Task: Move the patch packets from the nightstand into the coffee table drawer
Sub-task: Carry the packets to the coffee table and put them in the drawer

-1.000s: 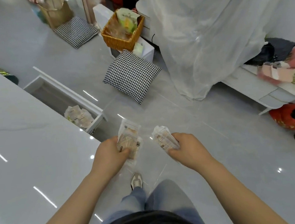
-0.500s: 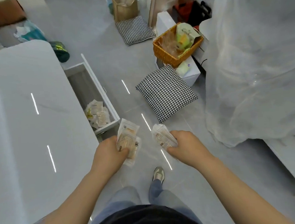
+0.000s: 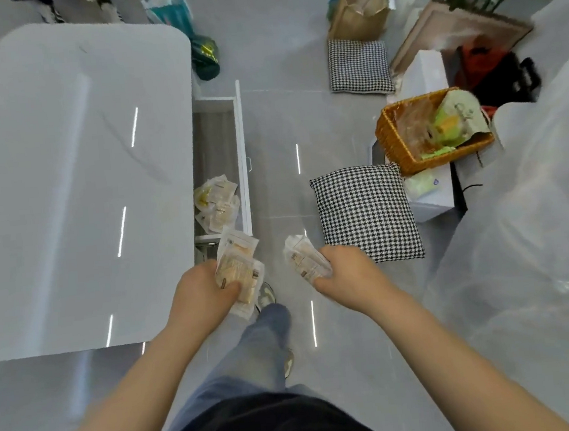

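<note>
Head view | left hand (image 3: 202, 291) fingers curled round patch packets (image 3: 238, 271) | right hand (image 3: 350, 278) gripped another packet bundle (image 3: 304, 260) | both near open drawer (image 3: 243, 157)

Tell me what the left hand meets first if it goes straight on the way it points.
Probably the open drawer: the left hand, gripping patch packets, points at its near end, where a pile of packets lies. Its height above the drawer is unclear, so it may clear the rim.
</note>
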Action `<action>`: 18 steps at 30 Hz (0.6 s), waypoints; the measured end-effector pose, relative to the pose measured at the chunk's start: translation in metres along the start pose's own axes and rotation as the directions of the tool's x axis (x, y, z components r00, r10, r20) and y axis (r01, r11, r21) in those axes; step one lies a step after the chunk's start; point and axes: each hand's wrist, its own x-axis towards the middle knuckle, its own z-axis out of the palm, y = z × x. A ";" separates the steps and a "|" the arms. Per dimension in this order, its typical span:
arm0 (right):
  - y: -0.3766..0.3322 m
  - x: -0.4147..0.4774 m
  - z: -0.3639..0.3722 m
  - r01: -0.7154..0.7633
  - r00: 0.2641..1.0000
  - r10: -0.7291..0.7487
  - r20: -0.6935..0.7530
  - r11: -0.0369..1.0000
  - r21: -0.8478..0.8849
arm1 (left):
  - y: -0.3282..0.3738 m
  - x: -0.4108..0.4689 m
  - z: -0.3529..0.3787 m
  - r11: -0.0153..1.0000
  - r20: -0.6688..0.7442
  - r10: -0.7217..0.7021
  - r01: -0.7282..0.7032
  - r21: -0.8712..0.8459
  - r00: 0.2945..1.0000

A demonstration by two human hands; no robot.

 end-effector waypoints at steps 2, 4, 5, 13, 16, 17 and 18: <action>-0.001 0.024 -0.012 0.027 0.999 -0.026 0.022 0.999 -0.047 | 0.004 0.019 -0.001 0.999 -0.010 -0.028 0.028 -0.021 1.000; -0.004 0.046 -0.024 0.060 0.997 -0.056 0.051 0.995 -0.077 | 0.007 0.036 -0.004 0.997 -0.020 -0.069 0.068 -0.042 0.997; -0.006 0.057 -0.030 0.077 0.995 -0.071 0.067 0.993 -0.094 | 0.009 0.045 -0.006 0.995 -0.026 -0.089 0.087 -0.057 0.996; -0.029 0.136 -0.071 0.234 0.964 -0.196 0.181 0.948 -0.218 | 0.026 0.097 -0.027 0.972 -0.085 -0.212 0.202 -0.118 0.974; -0.038 0.168 -0.079 0.302 0.941 -0.246 0.232 0.919 -0.251 | 0.029 0.111 -0.031 0.949 -0.107 -0.282 0.261 -0.174 0.953; -0.041 0.179 -0.082 0.321 0.932 -0.256 0.257 0.912 -0.254 | 0.030 0.115 -0.031 0.939 -0.113 -0.306 0.280 -0.199 0.945; -0.045 0.192 -0.084 0.342 0.920 -0.269 0.284 0.906 -0.251 | 0.032 0.118 -0.032 0.928 -0.121 -0.331 0.299 -0.224 0.936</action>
